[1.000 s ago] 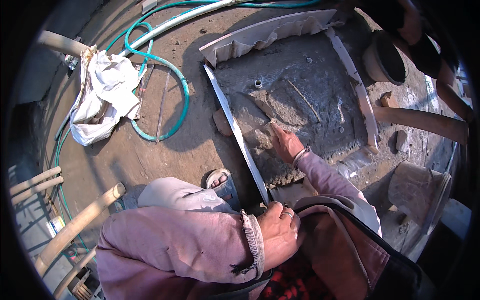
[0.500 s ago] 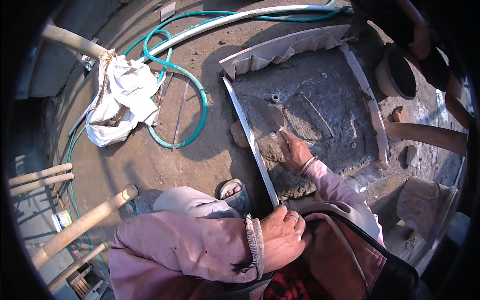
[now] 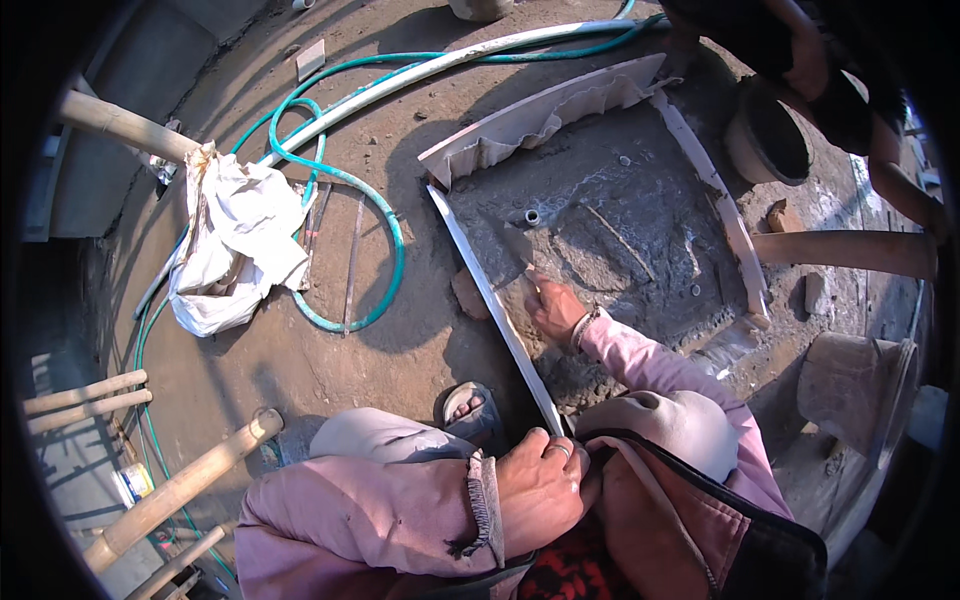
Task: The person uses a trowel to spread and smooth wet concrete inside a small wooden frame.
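My right hand [image 3: 558, 310] is closed on a trowel, whose grey blade [image 3: 510, 240] rests over wet grey mortar [image 3: 655, 230] at the left side of a framed slab. A short white pipe stub [image 3: 532, 217] rises from the mortar near the blade. A long pale strip [image 3: 475, 270] edges the slab on the left, and a board with crumpled lining [image 3: 540, 110] edges the far side. My left hand [image 3: 535, 490] is closed by my jacket front, beside the strip's near end; what its fingers hold is hidden.
A white sack [image 3: 230, 230], teal hose [image 3: 400, 250] and white pipe [image 3: 420, 75] lie left and above. Bamboo poles [image 3: 180, 485] are at lower left. Another person's arm [image 3: 890, 180] is at upper right, near a bucket [image 3: 750, 140]; a second bucket [image 3: 845, 390] is at lower right.
My right hand and the trowel have moved left, toward the strip edge. My left hand stays closed by the jacket. The whole view has shifted, so the surroundings appear lower.
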Tool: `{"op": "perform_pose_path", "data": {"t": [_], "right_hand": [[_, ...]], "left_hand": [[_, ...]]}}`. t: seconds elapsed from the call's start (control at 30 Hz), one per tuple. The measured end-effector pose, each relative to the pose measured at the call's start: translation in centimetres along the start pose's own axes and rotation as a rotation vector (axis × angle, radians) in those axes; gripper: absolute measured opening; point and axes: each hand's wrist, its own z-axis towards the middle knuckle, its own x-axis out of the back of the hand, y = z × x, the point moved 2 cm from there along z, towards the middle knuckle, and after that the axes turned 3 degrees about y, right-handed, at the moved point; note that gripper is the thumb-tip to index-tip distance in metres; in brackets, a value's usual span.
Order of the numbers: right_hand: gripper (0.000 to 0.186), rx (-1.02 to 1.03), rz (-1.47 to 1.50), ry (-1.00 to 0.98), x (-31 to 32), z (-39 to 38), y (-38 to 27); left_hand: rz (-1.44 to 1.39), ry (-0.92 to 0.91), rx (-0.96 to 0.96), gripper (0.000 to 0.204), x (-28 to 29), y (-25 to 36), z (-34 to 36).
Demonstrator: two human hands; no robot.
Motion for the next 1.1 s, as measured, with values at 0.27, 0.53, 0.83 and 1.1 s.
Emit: {"op": "perform_pose_path", "data": {"t": [0.27, 0.53, 0.83, 1.1], "right_hand": [[0.047, 0.007, -0.082, -0.011, 3.4, -2.8, -0.4], [0.05, 0.064, -0.133, 0.245, 9.1, -11.2, -0.2], [0.045, -0.172, -0.102, 0.238, 6.5, -3.0, 2.5], [0.051, -0.025, -0.148, 0.375, 9.7, -7.1, 2.9]], "left_hand": [[-0.071, 0.021, 0.013, 0.017, 0.2, -0.8, -0.1], [-0.037, 0.077, 0.026, 0.016, 0.5, -0.5, -0.3], [-0.021, -0.077, 0.066, 0.03, 1.4, -2.2, 1.4], [-0.008, -0.35, 0.386, 0.041, -0.9, -14.9, 8.9]]}}
